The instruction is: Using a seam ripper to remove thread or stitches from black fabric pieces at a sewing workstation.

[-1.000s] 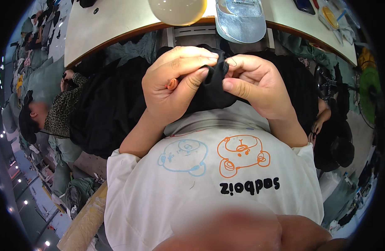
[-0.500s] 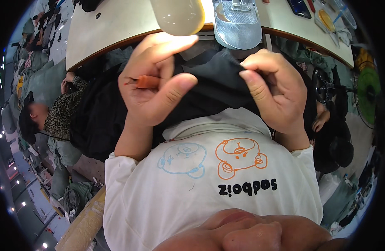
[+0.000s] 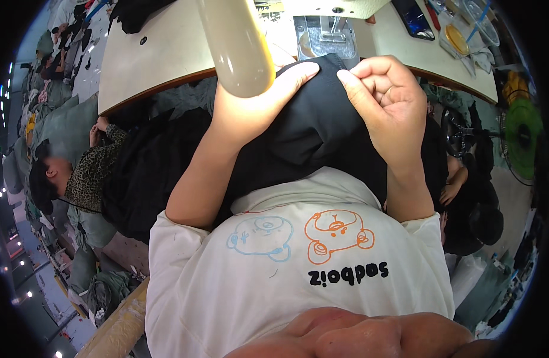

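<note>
A black cloth (image 3: 313,128) runs from my lap up to the metal bed plate (image 3: 350,49) of a sewing machine, and its edge covers the plate's near end. My right hand (image 3: 390,98) pinches the edge of this cloth between thumb and fingers, just right of the plate. On the other side, my left hand (image 3: 256,110) has its thumb on the cloth near the top edge. Its fingers are mostly hidden behind the cloth and a beige rounded machine part (image 3: 241,59). Above the plate stands the presser foot (image 3: 334,27), in bright light.
The pale table (image 3: 167,56) has a brown front edge. A phone (image 3: 414,19) and a tub with a yellow lid (image 3: 457,40) lie at the far right. A green fan (image 3: 520,140) stands at right. People sit at both sides, one in a leopard-print sleeve (image 3: 95,158).
Both hands have moved up toward the machine with the cloth, whose edge now lies over the plate. My left thumb has come onto the cloth. The orange-handled tool in my left hand is now out of sight.
</note>
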